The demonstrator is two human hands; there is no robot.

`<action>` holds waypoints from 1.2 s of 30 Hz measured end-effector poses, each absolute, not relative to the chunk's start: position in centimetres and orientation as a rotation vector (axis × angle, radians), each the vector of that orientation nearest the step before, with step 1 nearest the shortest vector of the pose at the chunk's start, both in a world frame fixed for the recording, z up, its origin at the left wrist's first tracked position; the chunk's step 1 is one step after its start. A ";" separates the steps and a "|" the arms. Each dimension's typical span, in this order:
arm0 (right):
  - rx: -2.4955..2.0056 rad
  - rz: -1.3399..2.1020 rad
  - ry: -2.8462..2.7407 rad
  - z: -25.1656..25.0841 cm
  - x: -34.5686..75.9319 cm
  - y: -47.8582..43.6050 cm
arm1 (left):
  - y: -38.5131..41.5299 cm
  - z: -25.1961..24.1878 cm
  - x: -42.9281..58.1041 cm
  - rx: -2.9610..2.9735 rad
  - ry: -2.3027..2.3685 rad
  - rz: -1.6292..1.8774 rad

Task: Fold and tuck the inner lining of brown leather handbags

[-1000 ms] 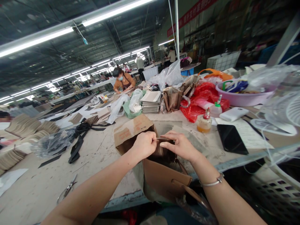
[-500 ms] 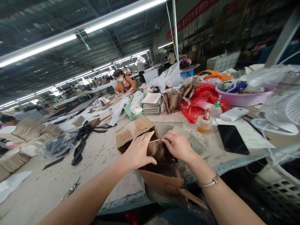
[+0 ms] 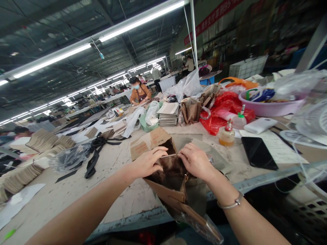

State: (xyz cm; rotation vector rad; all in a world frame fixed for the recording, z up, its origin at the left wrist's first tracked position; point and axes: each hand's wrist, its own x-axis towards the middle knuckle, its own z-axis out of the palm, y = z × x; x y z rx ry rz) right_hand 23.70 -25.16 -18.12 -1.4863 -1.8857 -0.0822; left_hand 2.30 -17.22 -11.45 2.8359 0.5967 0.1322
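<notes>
A brown handbag (image 3: pixel 167 192) with a shiny dark brown lining (image 3: pixel 172 167) lies tilted at the table's front edge, its mouth facing me. My right hand (image 3: pixel 195 160) is closed, thumb and fingers pinching the bag's far rim. My left hand (image 3: pixel 149 161) rests at the same rim, fingers stretched over it and thumb apart at the lining. A bag handle wrapped in clear plastic (image 3: pixel 208 228) hangs over the edge toward me. Just behind the bag sits an open cardboard box (image 3: pixel 150 142), partly covered by my left hand.
To the right are a black phone (image 3: pixel 259 153), a glass jar of amber liquid (image 3: pixel 226 137), a red plastic bag (image 3: pixel 224 105) and a pink basin (image 3: pixel 272 108). Stacked panels (image 3: pixel 168 114) stand behind the box. Black straps (image 3: pixel 93 154) lie left. A co-worker (image 3: pixel 140 92) sits farther back.
The bag has tilted, and its plastic-wrapped handle has swung down toward me. My left thumb has drawn nearer to its fingers. My right hand keeps its pinch. The view has shifted slightly left.
</notes>
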 end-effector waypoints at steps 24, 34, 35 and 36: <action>-1.653 -0.295 -1.761 -18.6 23.3 -26.2 | -18.2 -11.1 6.6 3.071 0.939 0.272; -1.669 -0.244 -1.780 -18.5 23.5 -26.3 | -17.6 -12.2 6.2 3.135 0.907 0.375; -1.667 -0.241 -1.782 -18.5 23.5 -26.2 | -17.6 -12.3 6.1 3.141 0.902 0.383; -1.666 -0.240 -1.784 -18.5 23.6 -26.2 | -17.5 -12.4 6.1 3.146 0.897 0.392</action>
